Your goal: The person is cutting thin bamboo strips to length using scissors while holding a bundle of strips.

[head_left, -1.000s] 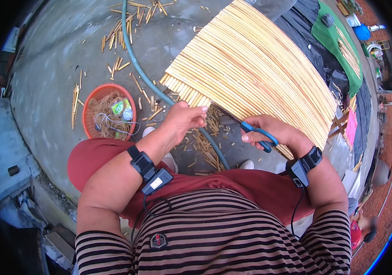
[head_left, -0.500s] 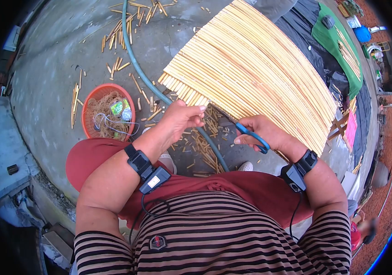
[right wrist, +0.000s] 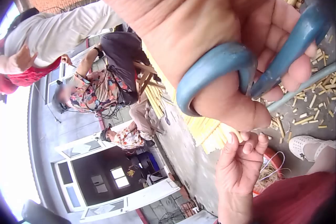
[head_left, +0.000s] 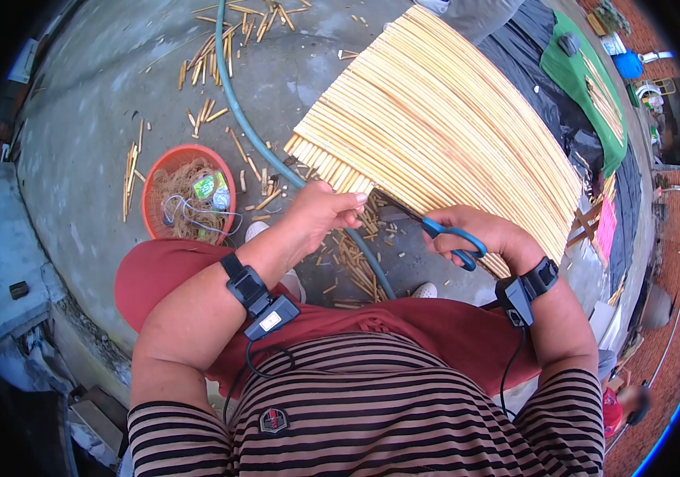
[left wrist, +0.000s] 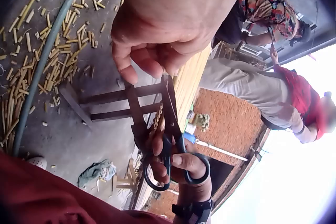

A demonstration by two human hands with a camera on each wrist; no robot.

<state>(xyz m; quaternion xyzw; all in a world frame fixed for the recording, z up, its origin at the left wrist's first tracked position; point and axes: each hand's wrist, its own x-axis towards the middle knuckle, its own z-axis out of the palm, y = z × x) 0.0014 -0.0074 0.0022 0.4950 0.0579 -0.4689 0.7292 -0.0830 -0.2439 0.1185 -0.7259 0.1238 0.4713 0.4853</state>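
In the head view a pale mat of reed sticks (head_left: 443, 119) spreads out in front, with a row of stick ends (head_left: 332, 167) jutting from its near left edge. My left hand (head_left: 320, 213) pinches that edge at its near corner, thumb uppermost. The right hand (head_left: 475, 232) grips scissors (head_left: 437, 229) with blue handles, thumb and fingers through the loops. Their dark blades point left, with the tips close to the left thumb. The left wrist view shows the blades (left wrist: 171, 109) rising toward the left fingertips. A blue loop (right wrist: 212, 74) circles the right thumb in the right wrist view.
An orange basket (head_left: 149, 203) of brown twine stands at left. A green hose (head_left: 238, 111) crosses the concrete among scattered stick offcuts (head_left: 211, 60). Black sheeting (head_left: 526, 63) and a green cloth (head_left: 598, 119) lie at right. Other people (right wrist: 89, 87) sit or stand nearby.
The scissor handles drew closer together half a second ago and are spread apart again now. Both hands and the mat's near corner have shifted slightly right in the head view.
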